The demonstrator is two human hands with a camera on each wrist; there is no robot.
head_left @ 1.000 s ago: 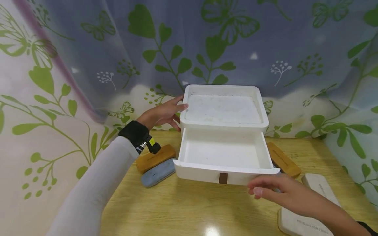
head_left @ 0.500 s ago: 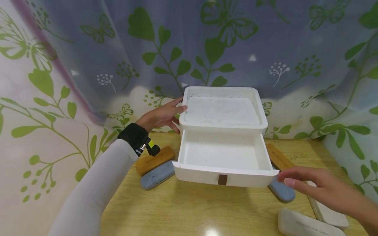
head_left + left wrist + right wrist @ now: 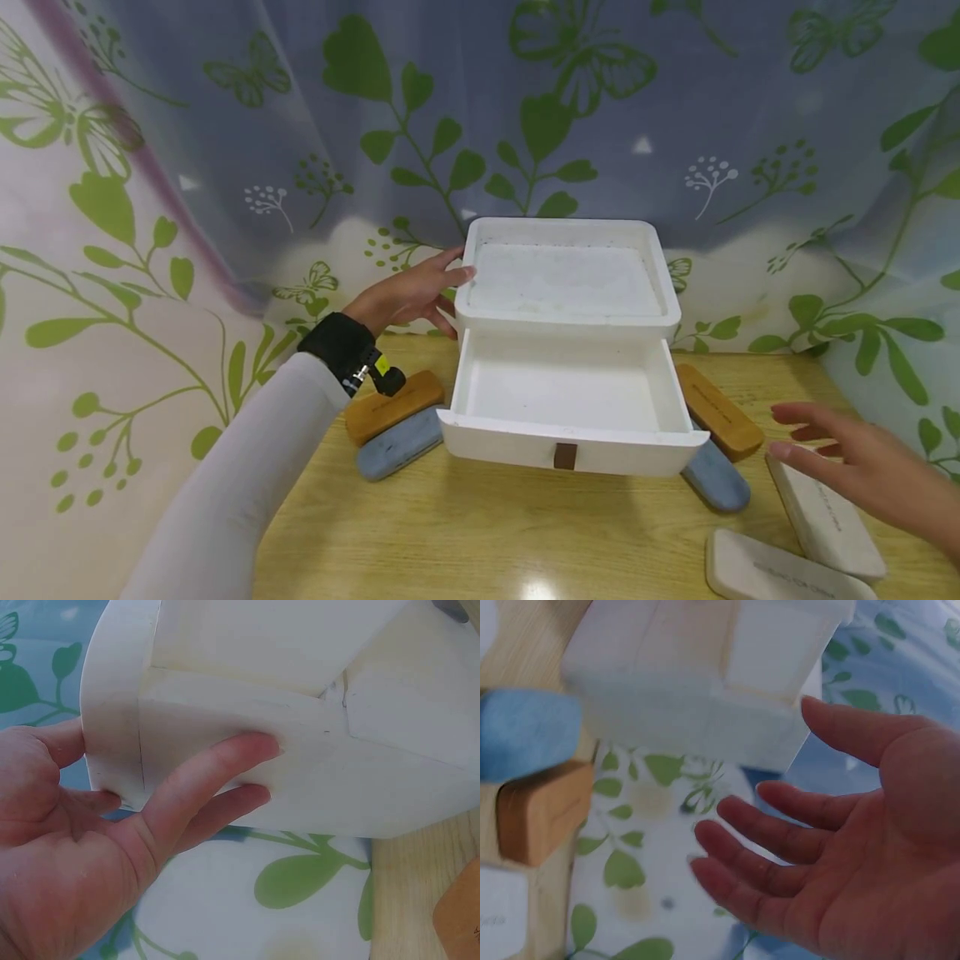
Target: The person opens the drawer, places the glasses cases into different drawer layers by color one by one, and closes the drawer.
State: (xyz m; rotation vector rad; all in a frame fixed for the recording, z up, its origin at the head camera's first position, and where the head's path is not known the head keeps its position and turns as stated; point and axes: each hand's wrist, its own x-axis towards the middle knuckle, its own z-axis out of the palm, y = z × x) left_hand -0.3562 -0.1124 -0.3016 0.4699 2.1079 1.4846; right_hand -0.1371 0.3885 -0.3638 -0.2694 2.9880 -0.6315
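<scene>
While the left hand (image 3: 412,292) just presses, the right hand (image 3: 862,467) holds nothing.
Spread left fingers (image 3: 244,752) touch a boxy white plastic drawer unit (image 3: 562,323) — not clenched.

There are six blocks (image 3: 716,477), one drawer unit (image 3: 570,322).

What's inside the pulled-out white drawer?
I see only bare white inside the drawer. Any part farther back is covered by the white top tray, so I can't see there.
</scene>
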